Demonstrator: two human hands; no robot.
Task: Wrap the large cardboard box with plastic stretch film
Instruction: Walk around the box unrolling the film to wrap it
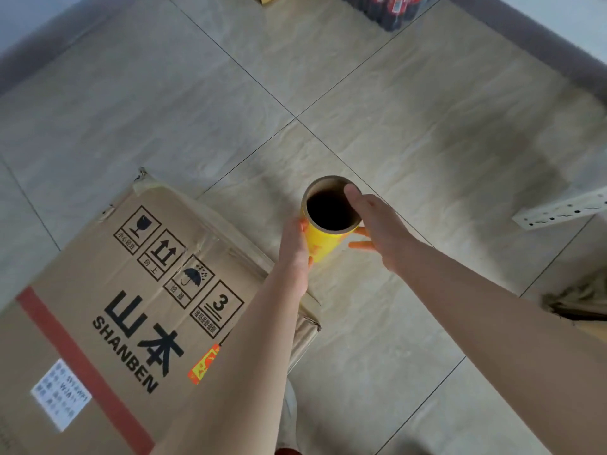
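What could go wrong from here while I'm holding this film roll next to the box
The roll is held upright near its top end only, left hand on the side, right hand with its thumb on the rim, so it might slip or tip. No film reaches the cardboard box yet; an unanchored start may slide off. The box's far corner looks torn and could snag film.
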